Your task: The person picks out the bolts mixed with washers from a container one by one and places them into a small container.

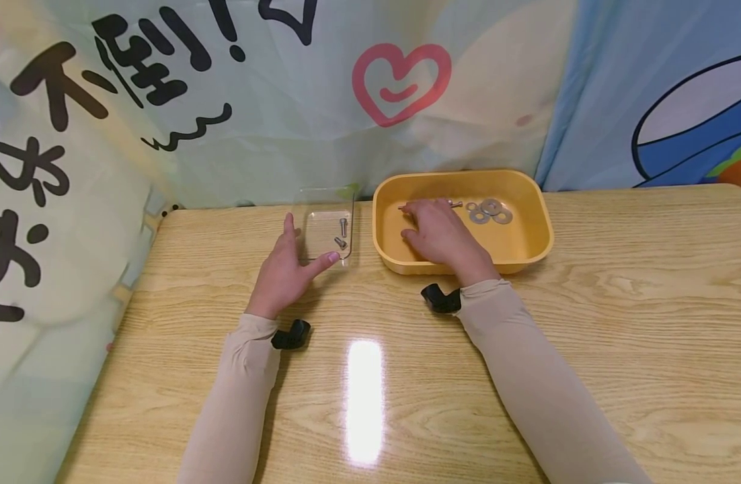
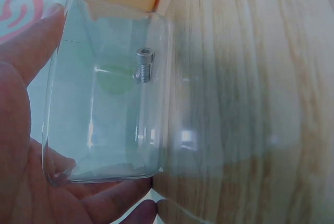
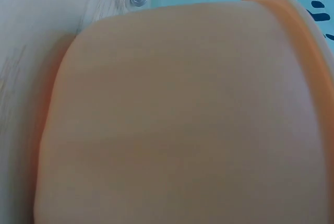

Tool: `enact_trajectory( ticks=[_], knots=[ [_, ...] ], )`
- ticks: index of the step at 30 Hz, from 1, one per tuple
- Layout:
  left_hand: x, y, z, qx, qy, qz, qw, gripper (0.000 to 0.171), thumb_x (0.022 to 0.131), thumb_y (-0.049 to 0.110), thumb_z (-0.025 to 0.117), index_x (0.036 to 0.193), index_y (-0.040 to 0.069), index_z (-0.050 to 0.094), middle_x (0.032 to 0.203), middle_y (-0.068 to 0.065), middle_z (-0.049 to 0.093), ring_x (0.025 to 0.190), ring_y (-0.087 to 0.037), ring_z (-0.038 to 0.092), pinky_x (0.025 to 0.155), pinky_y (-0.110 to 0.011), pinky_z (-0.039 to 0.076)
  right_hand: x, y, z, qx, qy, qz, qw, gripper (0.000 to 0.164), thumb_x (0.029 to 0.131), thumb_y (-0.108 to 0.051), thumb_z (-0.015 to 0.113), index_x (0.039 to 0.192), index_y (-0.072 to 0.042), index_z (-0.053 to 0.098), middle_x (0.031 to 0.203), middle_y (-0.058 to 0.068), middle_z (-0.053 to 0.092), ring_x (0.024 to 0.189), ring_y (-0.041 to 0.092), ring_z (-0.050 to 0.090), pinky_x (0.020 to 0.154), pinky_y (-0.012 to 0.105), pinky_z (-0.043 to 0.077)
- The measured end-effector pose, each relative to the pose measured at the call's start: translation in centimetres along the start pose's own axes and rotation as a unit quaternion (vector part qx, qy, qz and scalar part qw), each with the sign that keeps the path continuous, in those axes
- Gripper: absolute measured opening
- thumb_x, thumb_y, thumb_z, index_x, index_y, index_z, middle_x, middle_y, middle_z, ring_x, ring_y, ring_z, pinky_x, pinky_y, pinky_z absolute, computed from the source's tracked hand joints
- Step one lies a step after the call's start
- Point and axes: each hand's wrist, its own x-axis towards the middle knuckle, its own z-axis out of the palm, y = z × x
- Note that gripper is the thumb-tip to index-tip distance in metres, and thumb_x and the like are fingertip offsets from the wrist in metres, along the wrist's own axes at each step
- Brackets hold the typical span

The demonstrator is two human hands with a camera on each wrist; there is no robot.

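Note:
My left hand point(image 1: 282, 272) holds a clear plastic box point(image 1: 327, 189) by its side and near rim, the thumb at the near edge. In the left wrist view its fingers point(image 2: 112, 200) wrap the far side of the box. Inside lie several socket-head bolts point(image 1: 343, 227), one seen as a silver bolt point(image 2: 145, 65) through the wall. My right hand point(image 1: 440, 232) reaches down into a yellow tray point(image 1: 540, 245), fingertips near the floor at the left, thumb apart from them. A bolt point(image 1: 456, 204) shows just beyond that hand; its lower fingers are partly hidden.
Several flat washers point(image 1: 490, 207) lie at the right in the tray. The wooden table point(image 1: 637, 302) stretches to both sides. A printed curtain point(image 1: 286, 101) hangs along the back edge and the left. In the right wrist view the tray's wall point(image 3: 182, 114) fills most of the picture.

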Motion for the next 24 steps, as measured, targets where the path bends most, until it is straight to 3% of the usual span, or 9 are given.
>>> enact_trajectory(
  ticks=[8, 16, 24],
  knots=[
    [-0.04, 0.14, -0.06, 0.001, -0.002, 0.001, 1.0, 0.116, 0.09, 0.061, 0.067, 0.161, 0.003, -0.004, 0.157, -0.023, 0.035, 0.145, -0.039, 0.033, 0.116, -0.051, 0.029, 0.04, 0.07, -0.01, 0.003, -0.002, 0.008, 1.0, 0.043, 0.096, -0.006, 0.06, 0.137, 0.008, 0.057, 0.137, 0.024, 0.059, 0.131, 0.042, 0.048, 0.115, 0.048, 0.027],
    [-0.04, 0.04, 0.06, 0.001, -0.002, 0.003, 1.0, 0.115, 0.09, 0.062, 0.066, 0.161, 0.004, -0.004, 0.157, -0.023, 0.036, 0.145, -0.038, 0.033, 0.116, -0.051, 0.029, -0.16, 0.12, -0.08, -0.006, -0.016, 0.003, 1.0, 0.057, 0.082, 0.018, 0.044, 0.136, 0.006, 0.059, 0.132, 0.024, 0.061, 0.124, 0.041, 0.053, 0.109, 0.048, 0.038],
    [-0.09, 0.07, -0.07, 0.0, 0.0, 0.003, 1.0, 0.116, 0.09, 0.061, 0.067, 0.161, 0.003, -0.004, 0.158, -0.023, 0.035, 0.145, -0.039, 0.033, 0.116, -0.051, 0.029, -0.23, 0.06, -0.19, -0.029, -0.031, 0.014, 0.999, 0.041, 0.088, 0.01, 0.053, 0.126, 0.003, 0.065, 0.116, 0.024, 0.062, 0.113, 0.04, 0.055, 0.101, 0.049, 0.042]
  ],
)
